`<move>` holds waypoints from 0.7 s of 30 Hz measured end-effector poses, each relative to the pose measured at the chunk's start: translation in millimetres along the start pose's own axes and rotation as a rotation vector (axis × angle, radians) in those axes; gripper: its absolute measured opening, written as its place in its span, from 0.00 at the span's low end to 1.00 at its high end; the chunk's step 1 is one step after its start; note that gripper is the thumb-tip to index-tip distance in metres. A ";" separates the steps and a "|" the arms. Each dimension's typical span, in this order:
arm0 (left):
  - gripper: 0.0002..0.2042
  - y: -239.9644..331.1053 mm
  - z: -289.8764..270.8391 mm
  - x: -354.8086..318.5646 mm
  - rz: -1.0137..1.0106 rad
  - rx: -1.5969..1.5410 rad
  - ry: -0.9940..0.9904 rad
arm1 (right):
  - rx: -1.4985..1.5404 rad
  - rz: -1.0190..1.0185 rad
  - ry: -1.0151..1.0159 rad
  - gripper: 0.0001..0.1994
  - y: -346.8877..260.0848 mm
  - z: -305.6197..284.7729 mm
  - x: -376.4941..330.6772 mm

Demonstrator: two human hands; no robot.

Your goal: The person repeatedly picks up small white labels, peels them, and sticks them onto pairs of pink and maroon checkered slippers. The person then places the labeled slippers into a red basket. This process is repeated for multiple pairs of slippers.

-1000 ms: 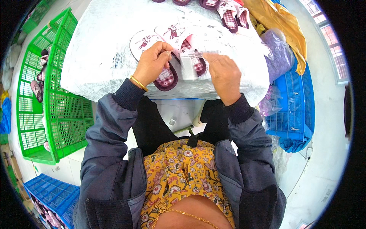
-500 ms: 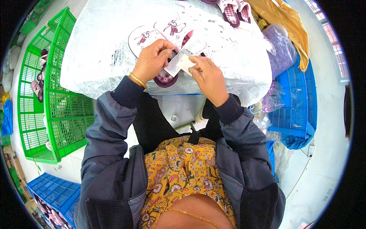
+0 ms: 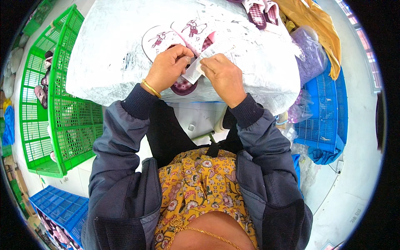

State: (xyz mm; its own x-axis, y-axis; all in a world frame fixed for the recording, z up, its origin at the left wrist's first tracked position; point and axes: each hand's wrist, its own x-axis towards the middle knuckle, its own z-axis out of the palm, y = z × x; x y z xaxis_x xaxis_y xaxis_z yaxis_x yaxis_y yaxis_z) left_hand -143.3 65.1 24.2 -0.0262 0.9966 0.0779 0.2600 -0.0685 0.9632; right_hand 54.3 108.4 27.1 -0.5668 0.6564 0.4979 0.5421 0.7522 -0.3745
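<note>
A pair of white and pink slippers (image 3: 160, 38) with dark red line drawings and checked insoles lies on the white covered table. My left hand (image 3: 170, 68) is over the near end of the pair, thumb and forefinger pinched together. What it pinches is too small to make out. Close beside it, my right hand (image 3: 225, 77) has its fingers closed on a white tag (image 3: 193, 74), mostly covered by the fingers. Part of the tag sticks out between the two hands, above a slipper's dark red toe or heel end (image 3: 184, 88).
More slippers (image 3: 257, 16) sit at the table's far right edge. A green crate (image 3: 75, 121) with slippers behind it stands left, a blue crate (image 3: 60, 206) lower left. At right are a blue basket (image 3: 321, 108), a bag of purple material (image 3: 309, 54) and a yellow cloth (image 3: 316, 25).
My right hand has turned over and moved left, closer to my left hand, so the white card it showed is now largely hidden. My left hand has hardly moved.
</note>
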 end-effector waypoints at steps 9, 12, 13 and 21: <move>0.07 -6.0 1.3 2.6 0.031 0.028 0.011 | -0.183 -0.105 -0.060 0.04 9.8 9.3 6.3; 0.06 -4.8 2.3 2.9 0.001 -0.093 0.003 | 0.009 0.007 0.051 0.04 6.6 11.8 8.0; 0.06 -4.6 2.2 3.4 0.001 -0.118 0.002 | 0.104 0.060 0.103 0.04 4.8 12.5 8.3; 0.06 -15.5 2.6 6.9 0.014 -0.225 -0.037 | 0.401 0.240 0.038 0.04 0.7 14.2 9.1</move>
State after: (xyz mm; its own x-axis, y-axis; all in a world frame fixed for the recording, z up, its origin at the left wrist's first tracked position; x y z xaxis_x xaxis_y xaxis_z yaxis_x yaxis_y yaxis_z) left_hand -145.0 73.1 9.2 0.0124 0.9962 0.0858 0.0385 -0.0862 0.9955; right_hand 40.7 115.7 20.3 -0.4272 0.8176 0.3860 0.3686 0.5473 -0.7514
